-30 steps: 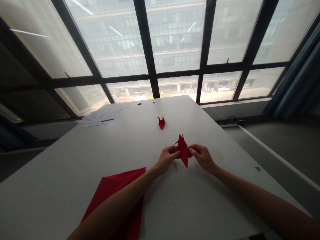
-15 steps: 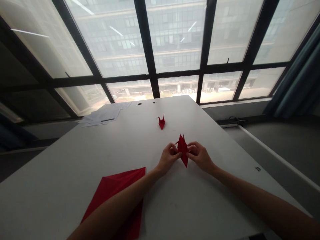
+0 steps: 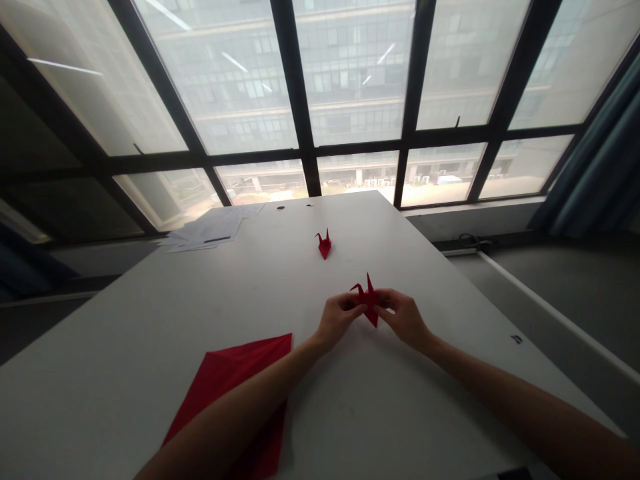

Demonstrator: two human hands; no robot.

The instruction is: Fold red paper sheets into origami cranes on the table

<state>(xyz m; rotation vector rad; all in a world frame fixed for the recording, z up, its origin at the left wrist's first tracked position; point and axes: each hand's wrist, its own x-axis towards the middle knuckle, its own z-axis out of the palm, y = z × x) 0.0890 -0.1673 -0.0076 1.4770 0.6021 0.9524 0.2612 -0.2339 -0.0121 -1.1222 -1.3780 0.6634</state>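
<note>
A red origami crane [image 3: 370, 303] is pinched between my two hands, low over the white table [image 3: 345, 407]. My left hand [image 3: 337, 317] grips its left side with thumb and fingers. On the opposite side my right hand [image 3: 405, 317] does the same. The crane's bent head and its pointed tail stick up between the hands, and one wing points down toward me. My fingers partly hide its body. Farther back, a second red origami crane [image 3: 325, 247] stands by itself on the table.
Red paper [image 3: 235, 367] lies at the front left, partly under my left forearm. White papers [image 3: 205, 230] with a dark pen [image 3: 217, 239] on them lie at the far left. Windows [image 3: 355, 80] rise beyond the table's far edge. A small dark mark [image 3: 517, 339] sits near the right edge.
The crane in my hands has tilted, its upper wing folding out of sight so that head and tail now show clearly. Both hands stay on it, slightly lower.
</note>
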